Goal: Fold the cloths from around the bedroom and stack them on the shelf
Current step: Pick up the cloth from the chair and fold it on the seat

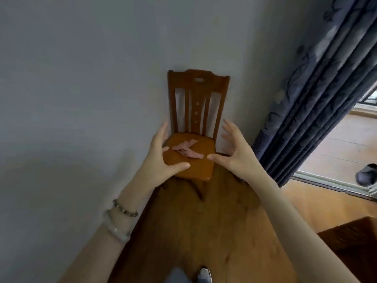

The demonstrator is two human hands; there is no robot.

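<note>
A small crumpled pink cloth lies on the seat of a brown wooden chair that stands against the wall. My left hand is stretched out in front of the seat's left side, fingers spread and holding nothing. My right hand is held out at the seat's right side, fingers also spread and empty. Both hands frame the cloth from either side without touching it. The shelf is out of view.
A grey wall runs along the left. Dark blue curtains hang at the right beside a sliding door track. A dark wooden furniture corner juts in at lower right. My shoe stands on the wood floor.
</note>
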